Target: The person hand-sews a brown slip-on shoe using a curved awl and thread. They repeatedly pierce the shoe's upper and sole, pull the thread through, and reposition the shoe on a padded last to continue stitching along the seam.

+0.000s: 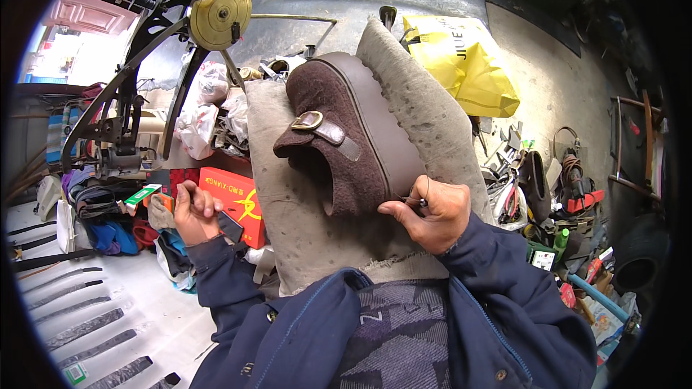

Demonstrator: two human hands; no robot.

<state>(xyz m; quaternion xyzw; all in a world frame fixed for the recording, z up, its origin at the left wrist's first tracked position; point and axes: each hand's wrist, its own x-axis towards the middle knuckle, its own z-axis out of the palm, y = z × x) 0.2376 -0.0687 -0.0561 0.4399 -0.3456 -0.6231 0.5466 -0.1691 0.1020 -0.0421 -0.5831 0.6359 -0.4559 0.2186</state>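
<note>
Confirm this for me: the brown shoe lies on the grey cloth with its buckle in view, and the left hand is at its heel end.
Wrong hand: the head view shows the right hand at the heel end of the brown shoe. The rest stands: it lies on the grey cloth, buckle in view.

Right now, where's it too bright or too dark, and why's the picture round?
In the head view, the upper-left patch glares white; in the head view, the buckle shines but the shoe's opening is shadowy; the head view's fisheye lens leaves black edges.
</note>
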